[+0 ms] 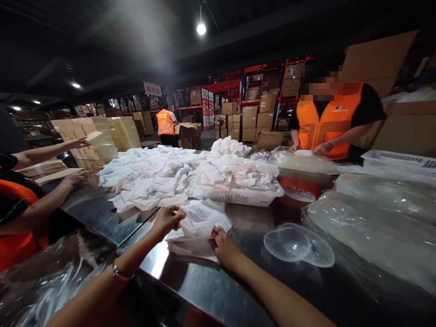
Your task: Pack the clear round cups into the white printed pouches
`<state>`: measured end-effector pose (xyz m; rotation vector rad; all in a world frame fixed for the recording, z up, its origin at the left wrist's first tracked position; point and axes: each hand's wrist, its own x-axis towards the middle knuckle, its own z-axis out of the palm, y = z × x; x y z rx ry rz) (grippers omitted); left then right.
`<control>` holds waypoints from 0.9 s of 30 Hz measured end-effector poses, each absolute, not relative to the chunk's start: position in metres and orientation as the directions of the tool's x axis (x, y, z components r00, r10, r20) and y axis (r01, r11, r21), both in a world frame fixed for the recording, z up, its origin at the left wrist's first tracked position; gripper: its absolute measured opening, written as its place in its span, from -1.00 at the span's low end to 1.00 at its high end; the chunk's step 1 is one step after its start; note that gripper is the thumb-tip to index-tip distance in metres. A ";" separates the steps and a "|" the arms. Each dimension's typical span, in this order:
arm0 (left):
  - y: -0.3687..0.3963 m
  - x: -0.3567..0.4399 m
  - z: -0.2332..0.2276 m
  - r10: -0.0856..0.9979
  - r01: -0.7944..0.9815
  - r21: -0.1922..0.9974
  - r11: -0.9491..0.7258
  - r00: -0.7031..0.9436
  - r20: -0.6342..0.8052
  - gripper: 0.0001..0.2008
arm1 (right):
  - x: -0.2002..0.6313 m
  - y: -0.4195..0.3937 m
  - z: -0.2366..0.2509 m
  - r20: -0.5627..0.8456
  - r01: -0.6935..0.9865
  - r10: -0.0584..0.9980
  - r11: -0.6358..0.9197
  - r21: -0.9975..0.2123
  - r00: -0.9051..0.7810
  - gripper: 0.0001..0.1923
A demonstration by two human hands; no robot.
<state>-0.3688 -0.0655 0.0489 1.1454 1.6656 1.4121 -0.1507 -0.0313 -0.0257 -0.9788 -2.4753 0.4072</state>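
Note:
My left hand (168, 220) pinches the upper left edge of a small stack of white packets (197, 227) lying on the steel table (238, 281). My right hand (223, 247) presses on the stack's near right corner, fingers curled over its edge. Just beyond the stack stands a white plastic basket (238, 196) heaped with more white packets (235, 175). A wide loose pile of the same packets (146, 177) spreads over the table to the left of the basket.
Two clear plastic bowl-shaped lids (296, 245) lie right of my right hand, with clear plastic bags (374, 222) beyond. A person in an orange vest (327, 120) works across the table; another person's arms (51, 181) reach in from the left. Cardboard stacks (102, 131) stand behind.

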 end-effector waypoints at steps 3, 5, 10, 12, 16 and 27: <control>-0.065 -0.371 0.041 0.895 0.319 0.948 0.016 -0.427 0.128 -0.69 | -0.150 -0.031 -0.026 0.303 0.562 0.695 0.711 -0.422 -0.652 -0.71; -0.067 -0.376 0.038 0.885 0.383 0.924 -0.006 -0.428 0.183 -0.70 | -0.150 -0.031 -0.026 0.303 0.553 0.691 0.714 -0.430 -0.656 -0.72; -0.081 -0.400 0.037 0.900 0.449 0.890 -0.082 -0.350 0.260 -0.63 | -0.150 -0.029 -0.032 0.307 0.546 0.693 0.710 -0.444 -0.652 -0.70; -0.088 -0.405 0.039 0.912 0.603 0.798 -0.013 -0.321 0.257 -0.63 | -0.150 -0.027 -0.036 0.322 0.530 0.684 0.719 -0.450 -0.655 -0.71; -0.103 -0.389 0.043 0.860 0.968 0.189 0.167 -0.237 0.452 -0.68 | -0.147 -0.024 -0.043 0.427 0.413 0.659 0.735 -0.537 -0.619 -0.60; -0.056 -0.299 0.022 0.947 0.925 0.213 -0.314 0.290 0.137 -0.81 | -0.142 0.003 -0.065 0.544 0.168 0.839 0.537 -0.826 -0.006 -0.63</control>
